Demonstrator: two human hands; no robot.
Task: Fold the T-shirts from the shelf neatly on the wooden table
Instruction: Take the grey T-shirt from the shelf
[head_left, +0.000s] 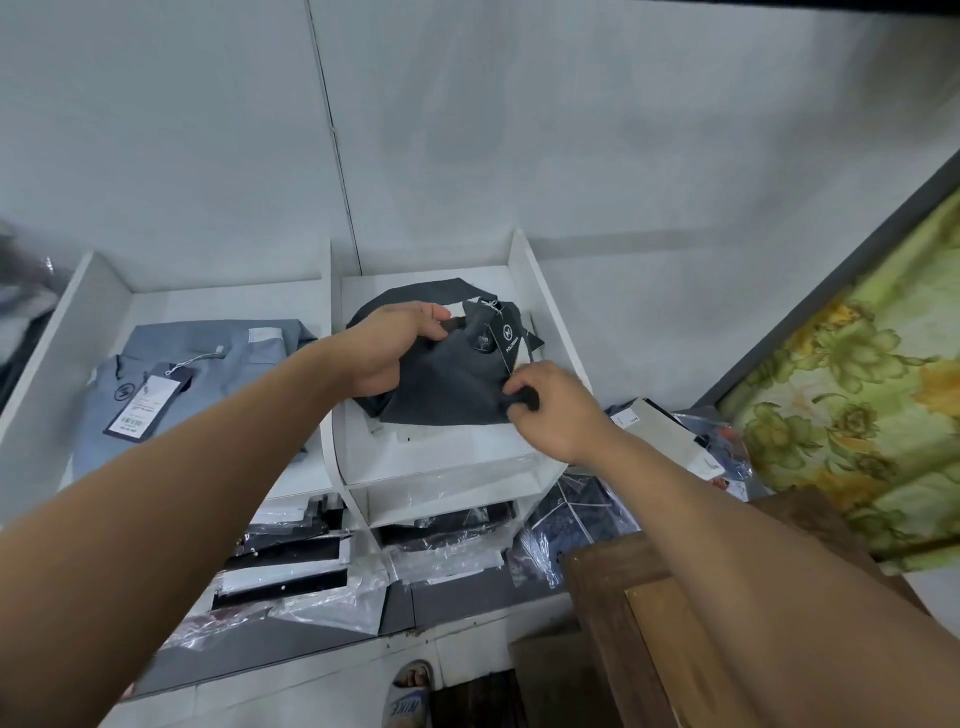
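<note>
A dark grey T-shirt (447, 379) with a hanging dark tag lies bunched in the right compartment of the white shelf (540, 291). My left hand (387, 348) grips its upper left part near the collar. My right hand (550, 410) pinches its lower right corner. A folded light blue-grey T-shirt (176, 384) with a tag lies in the left compartment. The wooden table (613, 587) shows its corner at the lower right, under my right forearm.
Lower shelf levels hold several shirts in clear plastic bags (311, 577). More bagged garments (675, 441) are piled right of the shelf. A green floral curtain (862, 395) hangs at the right. My sandalled foot (410, 691) stands on the tiled floor.
</note>
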